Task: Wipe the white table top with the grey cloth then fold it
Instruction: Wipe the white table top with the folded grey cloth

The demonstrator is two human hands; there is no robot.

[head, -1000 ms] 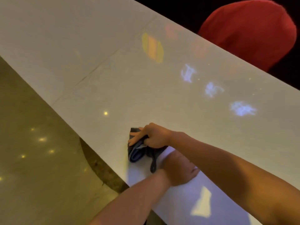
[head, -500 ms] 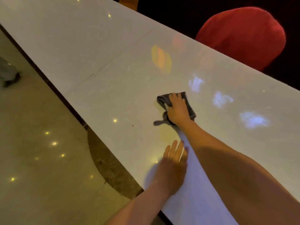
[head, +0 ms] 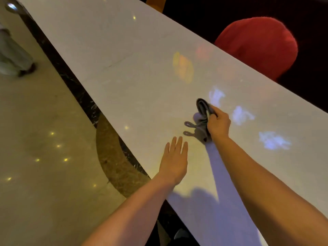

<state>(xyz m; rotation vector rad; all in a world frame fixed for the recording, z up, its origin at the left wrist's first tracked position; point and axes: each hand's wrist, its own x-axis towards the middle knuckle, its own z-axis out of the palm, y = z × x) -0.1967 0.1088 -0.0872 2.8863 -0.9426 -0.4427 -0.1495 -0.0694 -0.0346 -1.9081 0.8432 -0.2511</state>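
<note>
The long white table top [head: 134, 71] runs diagonally from the upper left to the lower right, glossy with coloured light reflections. My right hand [head: 218, 123] grips the bunched grey cloth [head: 202, 110] and lifts it a little off the surface, its shadow and a hanging loop showing just to its left. My left hand [head: 174, 161] lies flat on the table near the front edge, fingers straight and slightly apart, holding nothing. It sits to the near left of the cloth.
A red rounded chair back [head: 259, 47] stands behind the table's far edge. The table's near edge [head: 106, 119] drops to a shiny beige floor [head: 39, 157] with a dark border. A pale object [head: 12, 55] stands on the floor at far left.
My right hand carried the cloth from the near edge out toward the middle of the table, then bunched and raised it. My left hand spread flat on the table.
</note>
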